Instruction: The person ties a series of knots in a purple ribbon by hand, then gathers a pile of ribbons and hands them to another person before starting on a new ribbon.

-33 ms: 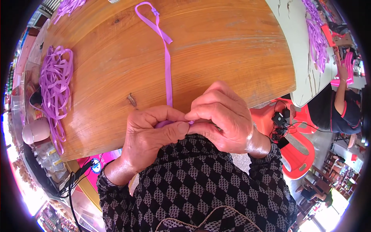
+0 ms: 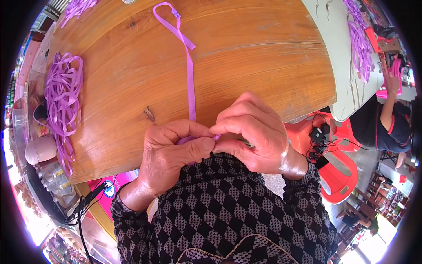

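A purple ribbon (image 2: 190, 83) runs down the wooden table to my hands, with a knotted loop at its far end. My left hand (image 2: 173, 145) is closed, pinching the near part of the ribbon between thumb and forefinger. Facing it, my right hand (image 2: 255, 134) is bent at the fingertips around a small purple knot or fold that pokes out past the left thumb. A bit of something dark green shows inside the right hand, too little to name. The rest of the near ribbon is mostly hidden by my fingers.
Bundles of purple ribbon (image 2: 63, 94) lie on the table's left side, above a pink rounded object (image 2: 40, 148). More ribbon (image 2: 361, 50) hangs over a white table (image 2: 347, 92) at right. Red plastic chairs (image 2: 338, 180) hold black cables. A person (image 2: 382, 125) is beyond.
My right thumb and forefinger have parted slightly, and a little more of the purple knot and the green bit shows. My left hand stays in place.
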A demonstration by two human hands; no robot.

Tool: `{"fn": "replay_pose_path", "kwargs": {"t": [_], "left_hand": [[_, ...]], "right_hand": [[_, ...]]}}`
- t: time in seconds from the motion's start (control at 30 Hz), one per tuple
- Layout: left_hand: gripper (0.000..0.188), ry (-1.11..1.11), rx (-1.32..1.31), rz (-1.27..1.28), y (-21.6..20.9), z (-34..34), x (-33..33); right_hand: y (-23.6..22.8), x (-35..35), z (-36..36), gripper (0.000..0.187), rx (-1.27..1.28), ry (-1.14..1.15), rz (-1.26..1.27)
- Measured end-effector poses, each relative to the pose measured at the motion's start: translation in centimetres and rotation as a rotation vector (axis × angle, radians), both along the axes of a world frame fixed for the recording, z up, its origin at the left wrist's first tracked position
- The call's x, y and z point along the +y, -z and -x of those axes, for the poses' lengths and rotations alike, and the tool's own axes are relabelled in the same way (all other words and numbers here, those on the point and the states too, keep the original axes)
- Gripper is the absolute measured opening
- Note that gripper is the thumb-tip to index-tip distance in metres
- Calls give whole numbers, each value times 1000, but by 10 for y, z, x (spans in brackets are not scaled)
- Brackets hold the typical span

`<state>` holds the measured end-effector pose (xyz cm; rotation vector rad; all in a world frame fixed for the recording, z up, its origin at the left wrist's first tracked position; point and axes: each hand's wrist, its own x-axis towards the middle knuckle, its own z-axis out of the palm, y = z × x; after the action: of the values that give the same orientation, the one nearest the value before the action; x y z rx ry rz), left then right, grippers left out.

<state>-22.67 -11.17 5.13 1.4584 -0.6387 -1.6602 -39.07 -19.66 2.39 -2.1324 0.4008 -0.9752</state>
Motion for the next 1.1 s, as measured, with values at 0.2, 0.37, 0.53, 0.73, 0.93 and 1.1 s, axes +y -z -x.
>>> {"fn": "replay_pose_path", "kwargs": {"t": [0.2,0.37,0.53,0.73,0.93,1.1], "left_hand": [[15,-77,-12,-17,1,7,-3],[13,-10,-28,-32,2,4,-3],[12,12,-43,-45,0,4,-5],[12,47,-28,-32,2,4,-5],[10,43,-33,-31,3,4,-4],[10,65,-36,-58,2,5,-6]], "right_hand": [[4,-3,9,25,9,-36,-194],[0,-4,8,25,3,-68,-242],[2,-6,8,25,-11,-119,-235],[8,-6,12,17,-5,-128,-257],[7,-4,9,19,-16,-100,-202],[9,0,5,24,-28,-33,-153]]}}
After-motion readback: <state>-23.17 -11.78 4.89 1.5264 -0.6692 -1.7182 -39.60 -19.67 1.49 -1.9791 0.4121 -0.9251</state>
